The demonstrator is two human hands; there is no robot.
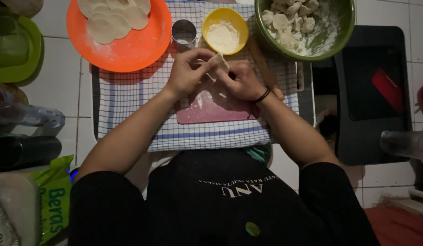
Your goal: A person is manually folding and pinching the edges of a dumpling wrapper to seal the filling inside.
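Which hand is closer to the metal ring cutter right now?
Left. The left hand sits just below the metal ring cutter, pinching the dough piece. The right hand is farther off, below and right, beneath the yellow bowl.

Two hands, left (pixel 186 73) and right (pixel 241 81), share one dough piece (pixel 219 61). Beyond them: one orange plate (pixel 129 50), one metal cutter (pixel 184 34), one yellow bowl (pixel 223 29), one green bowl (pixel 343 27). Under them: one pink board (pixel 216 109), one checked cloth (pixel 129 95)
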